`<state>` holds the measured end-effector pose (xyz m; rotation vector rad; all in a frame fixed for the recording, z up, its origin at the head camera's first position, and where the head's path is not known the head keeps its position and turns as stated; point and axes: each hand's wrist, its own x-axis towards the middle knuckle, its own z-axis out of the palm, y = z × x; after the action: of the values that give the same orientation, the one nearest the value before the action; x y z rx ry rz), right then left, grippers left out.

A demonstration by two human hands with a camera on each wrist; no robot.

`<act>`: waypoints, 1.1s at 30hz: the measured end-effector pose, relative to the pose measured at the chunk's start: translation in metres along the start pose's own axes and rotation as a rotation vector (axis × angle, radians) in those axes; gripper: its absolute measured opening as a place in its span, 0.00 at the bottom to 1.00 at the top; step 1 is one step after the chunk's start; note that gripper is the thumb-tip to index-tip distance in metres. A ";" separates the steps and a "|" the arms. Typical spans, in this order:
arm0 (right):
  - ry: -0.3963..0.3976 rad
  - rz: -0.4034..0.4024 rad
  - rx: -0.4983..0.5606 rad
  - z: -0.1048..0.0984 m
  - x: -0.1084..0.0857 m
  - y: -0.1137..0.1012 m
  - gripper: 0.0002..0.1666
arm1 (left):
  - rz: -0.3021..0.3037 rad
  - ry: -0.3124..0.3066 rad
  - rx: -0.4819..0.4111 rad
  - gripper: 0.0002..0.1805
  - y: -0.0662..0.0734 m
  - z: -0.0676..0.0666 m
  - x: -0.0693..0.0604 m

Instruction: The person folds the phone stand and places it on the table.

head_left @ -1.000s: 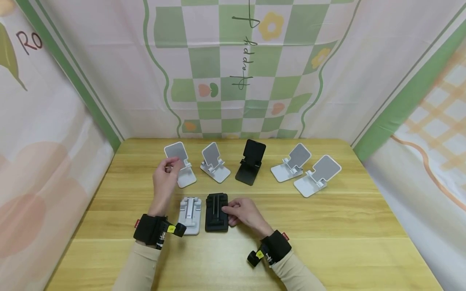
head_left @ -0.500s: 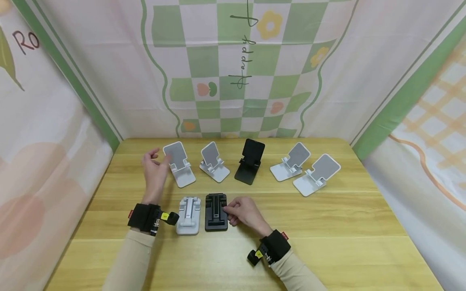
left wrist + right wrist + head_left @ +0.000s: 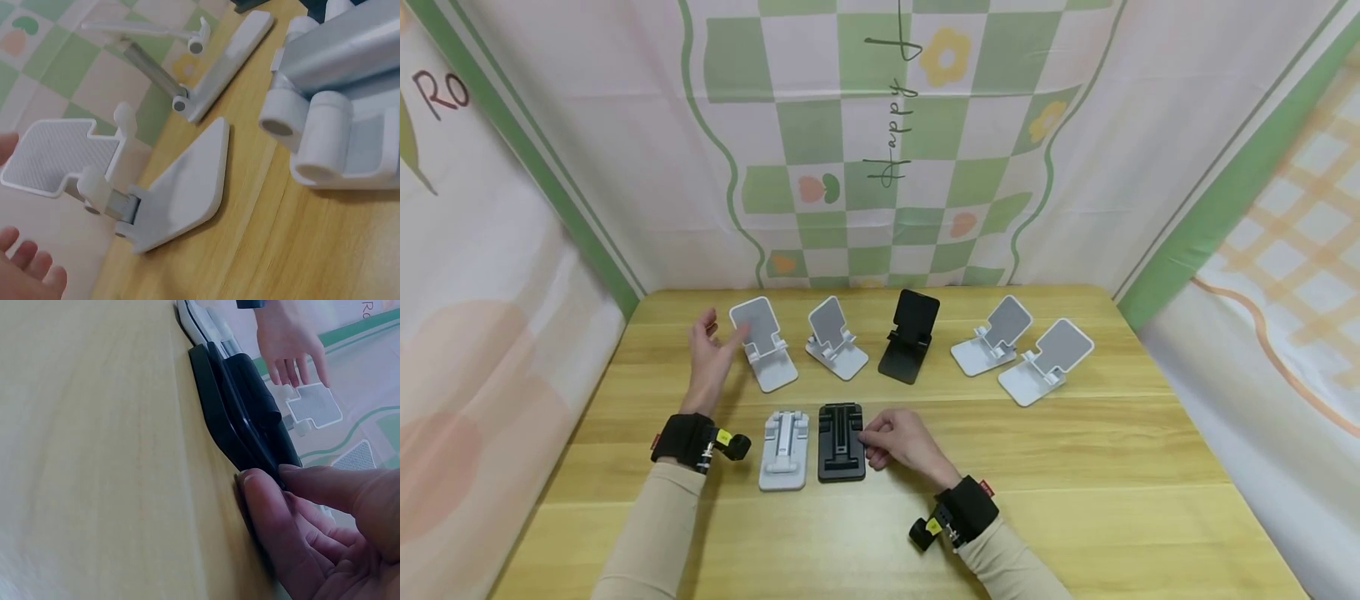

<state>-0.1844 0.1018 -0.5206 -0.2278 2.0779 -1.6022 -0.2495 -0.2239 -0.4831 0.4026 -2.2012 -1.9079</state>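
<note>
My left hand (image 3: 706,362) is beside the leftmost white phone stand (image 3: 772,367), which stands unfolded with a grey pad. Its fingers are apart and relaxed, and the thumb overlaps the pad's left edge in the head view; contact is unclear. The left wrist view has the fingers (image 3: 32,269) at the lower left, apart from that stand. With thumb and index finger, my right hand (image 3: 904,443) pinches the right edge of a folded black phone stand (image 3: 842,454) lying on the table. A folded white phone stand (image 3: 783,458) lies just left of the black one.
Along the back of the wooden table (image 3: 1075,500) stand more unfolded phone stands: a small white one (image 3: 838,354), a black one (image 3: 910,337), a white one (image 3: 983,350) and another white one (image 3: 1047,362) at the right. A patterned cloth (image 3: 880,150) hangs behind.
My left hand has moved left, from in front of the leftmost stand's pad to its left side, and its fingers have spread. My right hand keeps its pinch on the folded black phone stand.
</note>
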 end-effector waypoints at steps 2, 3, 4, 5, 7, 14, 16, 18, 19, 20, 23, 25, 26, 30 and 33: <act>-0.005 0.005 0.001 -0.001 -0.001 -0.001 0.08 | 0.007 -0.043 -0.015 0.51 -0.002 -0.001 0.003; -0.007 0.005 -0.003 -0.002 -0.001 -0.001 0.08 | 0.010 -0.063 -0.019 0.51 -0.002 -0.001 0.005; -0.009 0.006 -0.007 -0.003 -0.002 -0.002 0.08 | 0.015 -0.083 -0.022 0.50 -0.003 -0.001 0.006; -0.009 0.007 -0.012 -0.003 -0.002 -0.002 0.08 | 0.015 -0.102 -0.020 0.50 -0.003 -0.001 0.008; -0.007 0.008 -0.021 -0.005 -0.003 -0.002 0.08 | 0.001 -0.143 -0.020 0.49 0.002 0.000 0.008; 0.027 -0.020 0.004 -0.009 -0.005 0.002 0.09 | -0.035 -0.204 -0.050 0.45 -0.002 0.005 0.010; 0.033 -0.029 0.018 -0.009 -0.006 0.002 0.09 | -0.039 -0.204 -0.040 0.43 -0.006 0.005 0.011; 0.036 -0.036 0.033 -0.009 -0.006 0.002 0.09 | -0.041 -0.201 -0.022 0.41 -0.009 0.005 0.011; 0.037 -0.039 0.039 -0.010 -0.006 0.002 0.09 | -0.039 -0.194 -0.011 0.40 -0.010 0.005 0.011; 0.038 -0.043 0.045 -0.010 -0.006 0.002 0.10 | -0.036 -0.187 -0.002 0.38 -0.011 0.005 0.011; 0.042 -0.051 0.054 -0.011 -0.007 0.002 0.10 | -0.018 -0.168 0.012 0.36 -0.012 0.006 0.011; 0.043 -0.057 0.057 -0.011 -0.007 0.002 0.10 | -0.008 -0.160 0.023 0.35 -0.013 0.007 0.012; 0.044 -0.059 0.057 -0.012 -0.007 0.002 0.10 | -0.005 -0.157 0.028 0.35 -0.013 0.007 0.013; 0.050 -0.064 0.054 -0.014 -0.008 0.002 0.10 | -0.003 -0.143 0.040 0.34 -0.015 0.008 0.014; 0.060 -0.060 0.054 -0.015 -0.007 0.003 0.10 | -0.013 -0.123 0.033 0.35 -0.015 0.008 0.015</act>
<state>-0.1850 0.1188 -0.5181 -0.2281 2.0877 -1.7180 -0.2649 -0.2234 -0.4998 0.3132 -2.3152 -1.9542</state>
